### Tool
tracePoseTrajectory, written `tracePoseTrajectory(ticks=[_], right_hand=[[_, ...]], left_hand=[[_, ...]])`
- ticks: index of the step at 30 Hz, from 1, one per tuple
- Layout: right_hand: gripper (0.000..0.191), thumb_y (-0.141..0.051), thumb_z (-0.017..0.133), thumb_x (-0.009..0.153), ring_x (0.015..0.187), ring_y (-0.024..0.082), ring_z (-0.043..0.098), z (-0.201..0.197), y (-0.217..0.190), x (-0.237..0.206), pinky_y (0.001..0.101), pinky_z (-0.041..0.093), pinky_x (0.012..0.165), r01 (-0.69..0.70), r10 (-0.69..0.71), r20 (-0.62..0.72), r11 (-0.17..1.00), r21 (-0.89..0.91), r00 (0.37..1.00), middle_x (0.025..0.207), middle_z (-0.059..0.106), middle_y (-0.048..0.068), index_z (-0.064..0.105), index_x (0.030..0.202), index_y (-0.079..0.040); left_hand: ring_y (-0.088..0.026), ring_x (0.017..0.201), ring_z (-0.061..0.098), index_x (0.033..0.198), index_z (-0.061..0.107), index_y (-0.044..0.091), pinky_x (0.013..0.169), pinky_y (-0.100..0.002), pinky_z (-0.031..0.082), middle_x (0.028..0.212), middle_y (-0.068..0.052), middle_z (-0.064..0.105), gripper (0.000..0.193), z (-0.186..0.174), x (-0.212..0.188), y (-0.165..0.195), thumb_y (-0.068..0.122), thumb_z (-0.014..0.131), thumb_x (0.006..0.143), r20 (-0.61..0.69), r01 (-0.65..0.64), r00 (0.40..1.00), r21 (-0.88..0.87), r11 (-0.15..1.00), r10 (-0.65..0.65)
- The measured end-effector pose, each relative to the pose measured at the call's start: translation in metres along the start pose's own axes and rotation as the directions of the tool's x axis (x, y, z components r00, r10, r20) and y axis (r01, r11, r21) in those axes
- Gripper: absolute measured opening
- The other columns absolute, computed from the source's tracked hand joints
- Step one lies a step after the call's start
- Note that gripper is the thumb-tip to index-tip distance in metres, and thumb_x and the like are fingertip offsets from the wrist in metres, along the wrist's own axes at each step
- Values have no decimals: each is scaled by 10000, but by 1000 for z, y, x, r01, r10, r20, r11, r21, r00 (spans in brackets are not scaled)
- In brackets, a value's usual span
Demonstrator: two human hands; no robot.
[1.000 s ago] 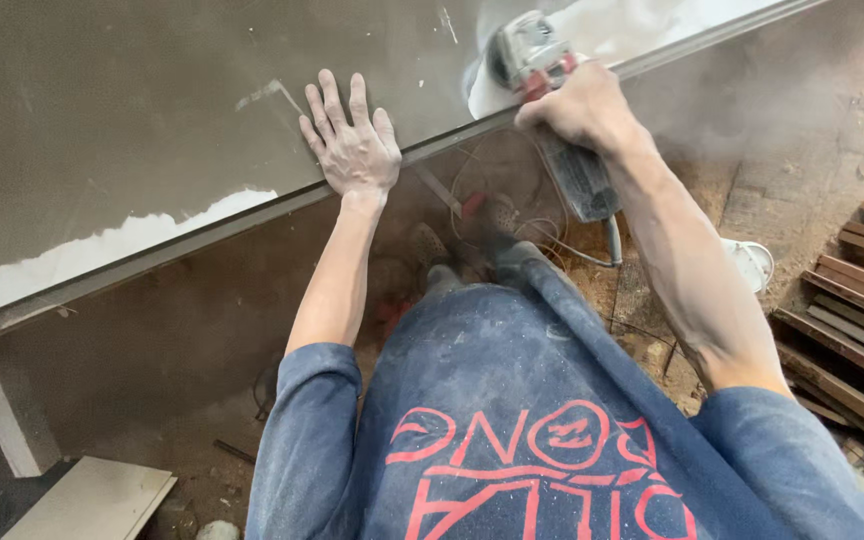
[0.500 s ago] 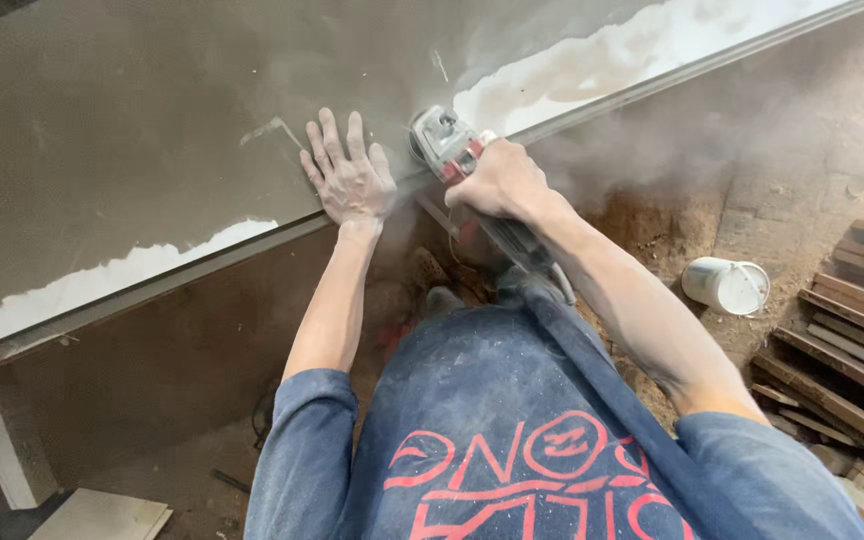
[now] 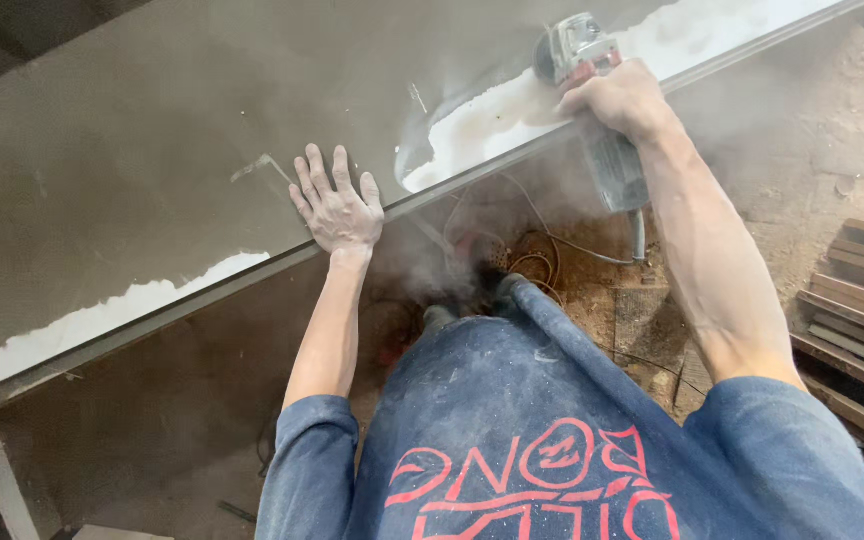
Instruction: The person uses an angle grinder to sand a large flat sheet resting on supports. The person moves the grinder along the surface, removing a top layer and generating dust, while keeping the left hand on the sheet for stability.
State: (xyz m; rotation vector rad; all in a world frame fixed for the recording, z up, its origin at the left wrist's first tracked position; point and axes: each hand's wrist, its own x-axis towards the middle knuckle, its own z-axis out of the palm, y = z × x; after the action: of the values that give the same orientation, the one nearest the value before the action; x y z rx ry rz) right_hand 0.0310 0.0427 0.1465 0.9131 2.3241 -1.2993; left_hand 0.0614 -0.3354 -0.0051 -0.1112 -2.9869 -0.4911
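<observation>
- step in hand, as judged: grinding or cutting along the near edge of the large flat grey-brown stone slab (image 3: 152, 170); the slab serves as the landmark for all positions below.
- the slab lies flat on a raised support, its long near edge running diagonally from lower left to upper right; a pale leg (image 3: 2, 480) shows under its lower-left end.
- right hand (image 3: 620, 100): closed in a full grip around the grey handheld angle grinder with red trim (image 3: 582, 55), at the slab's near edge toward its upper-right end. the grinder head sits over the slab; whether the disc touches the stone cannot be told.
- left hand (image 3: 335, 205): open, fingers spread, palm pressed flat on the slab just inside its near edge, well apart from the grinder.
- white dust (image 3: 512, 120) lies heaped on the slab between the hands, with a second pale band (image 3: 102, 315) along the edge toward the lower left; haze hangs below the edge.
- grinder cable (image 3: 592, 250) trails down below the slab edge to the dirt floor (image 3: 812, 150).
- stacked dark wooden boards (image 3: 852, 300) lie on the floor, right of the slab.
- next move, as judged, calls for a steady tool line along the edge and the left hand held clear of the disc path.
</observation>
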Motion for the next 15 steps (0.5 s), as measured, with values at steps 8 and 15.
tracePoseTrajectory(ticks=[8,15], right_hand=[[584,-429,865,608,1038,263,699,119,-44,-37,366,541,927,211,-88,296,884,-416,951,1102,737,148,762,1073,-91],[540,-383,844,624,1047,309,705,92,-64,-57,381,551,918,173,-76,231,884,-435,970,1089,736,191,753,1037,-47]], left_hand=[[-389,1547,244,1521,500,181,1234,-618,203,1667,-156,304,574,-1,-1,3,421,603,1009,-17,-13,1000,4,1000,13],[-412,1549,268,1525,503,158,1240,-632,218,1660,-174,334,600,0,-8,4,439,619,1008,-64,-15,998,-5,1000,15]])
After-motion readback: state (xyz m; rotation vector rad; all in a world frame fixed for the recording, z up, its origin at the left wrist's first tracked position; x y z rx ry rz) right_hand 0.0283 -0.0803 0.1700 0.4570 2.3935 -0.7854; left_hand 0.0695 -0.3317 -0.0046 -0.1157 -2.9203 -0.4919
